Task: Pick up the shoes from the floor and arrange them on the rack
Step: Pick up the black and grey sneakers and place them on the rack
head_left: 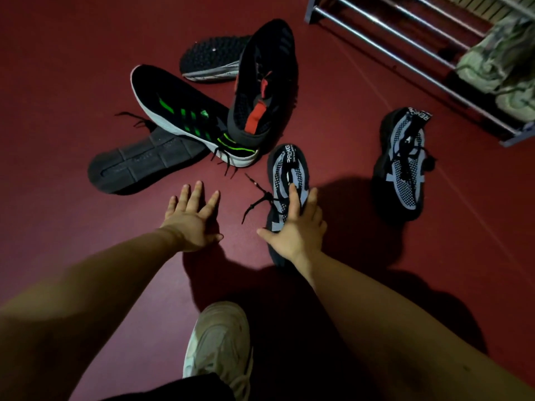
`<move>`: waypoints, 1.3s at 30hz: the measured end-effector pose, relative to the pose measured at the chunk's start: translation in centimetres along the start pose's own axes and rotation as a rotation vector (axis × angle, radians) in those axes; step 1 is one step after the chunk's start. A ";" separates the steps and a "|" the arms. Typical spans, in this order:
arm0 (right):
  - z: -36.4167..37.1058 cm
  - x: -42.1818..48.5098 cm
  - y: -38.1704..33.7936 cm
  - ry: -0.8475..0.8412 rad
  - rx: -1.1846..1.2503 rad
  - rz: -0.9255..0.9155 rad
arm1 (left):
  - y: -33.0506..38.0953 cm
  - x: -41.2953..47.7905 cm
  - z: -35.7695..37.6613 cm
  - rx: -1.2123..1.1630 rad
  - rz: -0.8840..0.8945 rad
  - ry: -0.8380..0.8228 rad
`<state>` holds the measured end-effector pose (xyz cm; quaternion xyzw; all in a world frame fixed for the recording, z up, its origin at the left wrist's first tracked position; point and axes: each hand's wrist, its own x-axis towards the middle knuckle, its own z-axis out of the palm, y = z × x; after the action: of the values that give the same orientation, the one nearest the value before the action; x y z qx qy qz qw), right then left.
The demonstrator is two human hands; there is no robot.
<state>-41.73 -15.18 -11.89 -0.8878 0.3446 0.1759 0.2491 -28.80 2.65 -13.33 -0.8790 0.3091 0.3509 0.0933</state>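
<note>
Nearest cam: pale sneaker (217, 342) on the wearer's foot, not part of the job. R hand (298, 227) lies on the grey-black knit shoe (285, 169), fingers straight across its laces, thumb out, no grip yet. L hand (191, 218) is spread wide over the red floor (58, 82), holding nothing. Step, I'd say: picking that shoe. Next I need fingers curled round the soft mesh upper, then a lift to the rack (390, 39), top right, shiny metal tubes. Its mate (405, 169) stands near the rack. Black shoes (266, 68) lie heaped beyond: ribbed rubber soles up, loose laces could snag.
</note>
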 end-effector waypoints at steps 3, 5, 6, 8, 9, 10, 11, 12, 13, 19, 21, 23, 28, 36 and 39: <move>-0.8 0.5 0.2 0.003 0.094 -0.010 | 0.3 -0.2 -0.3 -0.001 -0.011 0.008; -1.7 0.7 1.1 0.048 0.171 -0.029 | 1.2 -0.5 -0.7 -0.023 0.003 0.049; -2.4 0.7 1.9 0.082 0.209 -0.038 | 1.9 -0.6 -1.0 -0.031 0.029 0.079; -3.7 0.6 3.4 0.179 0.277 -0.041 | 3.7 -0.8 -1.6 -0.033 0.100 0.128; -4.4 0.6 4.2 0.241 0.303 -0.027 | 4.8 -0.8 -1.9 -0.037 0.131 0.140; -5.2 0.6 5.0 0.307 0.324 -0.004 | 5.8 -0.8 -2.3 -0.045 0.155 0.145; -6.1 0.7 5.8 0.377 0.341 0.028 | 6.8 -0.7 -2.6 -0.054 0.174 0.143; -7.0 0.9 6.7 0.445 0.354 0.067 | 7.8 -0.6 -3.0 -0.060 0.190 0.135; -8.0 1.2 7.7 0.513 0.363 0.101 | 8.7 -0.4 -3.4 -0.064 0.206 0.125; -14.5 3.6 15.8 0.686 0.351 0.348 | 14.7 1.5 -7.8 -0.049 0.290 0.072; -16.3 4.0 18.2 0.671 0.317 0.394 | 17.3 2.5 -9.8 -0.036 0.306 0.051; -17.4 4.7 20.4 0.633 0.294 0.405 | 20.3 3.7 -11.7 -0.001 0.309 0.035; -17.2 6.4 25.1 0.353 0.143 0.411 | 29.1 6.5 -13.9 -0.123 0.234 0.008; -12.2 4.6 29.8 0.305 0.116 0.260 | 38.7 9.1 -9.4 -0.250 -0.068 0.008; -12.3 4.9 29.9 0.276 0.151 0.251 | 40.0 8.7 -9.0 -0.226 -0.114 0.074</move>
<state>-57.54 -43.75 -13.88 -0.8323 0.4958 0.0562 0.2413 -43.23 -36.65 -10.45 -0.9123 0.2203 0.3451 0.0022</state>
